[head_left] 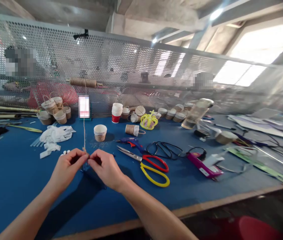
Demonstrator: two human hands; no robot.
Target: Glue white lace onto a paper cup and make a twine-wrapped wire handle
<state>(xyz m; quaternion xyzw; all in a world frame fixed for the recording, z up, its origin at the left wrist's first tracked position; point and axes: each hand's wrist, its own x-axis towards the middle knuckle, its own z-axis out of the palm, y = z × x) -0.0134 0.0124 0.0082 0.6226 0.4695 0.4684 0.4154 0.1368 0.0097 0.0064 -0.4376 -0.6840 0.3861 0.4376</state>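
Observation:
Twine (84, 131) runs down from a spool (83, 82) on the mesh panel to my fingertips. My left hand (68, 166) pinches it between thumb and forefinger. Right beside it, my right hand (106, 166) is closed in a pinch at the same spot, the fingertips of both hands almost touching. The twine's end is hidden in the fingers. Just beyond my hands stands a small twine-wrapped paper cup (100, 133). To the right lie scissors (142, 161) with one red and one yellow handle, blades apart, and a blue glue gun (133, 142).
White cloth gloves (56, 135) lie left, near several handled twine cups (60, 116). Stacked paper cups (117, 112), a yellow woven basket (148, 121) and a clear bottle (196, 113) stand farther back. A purple power strip (203, 166) and black cable (163, 149) lie right.

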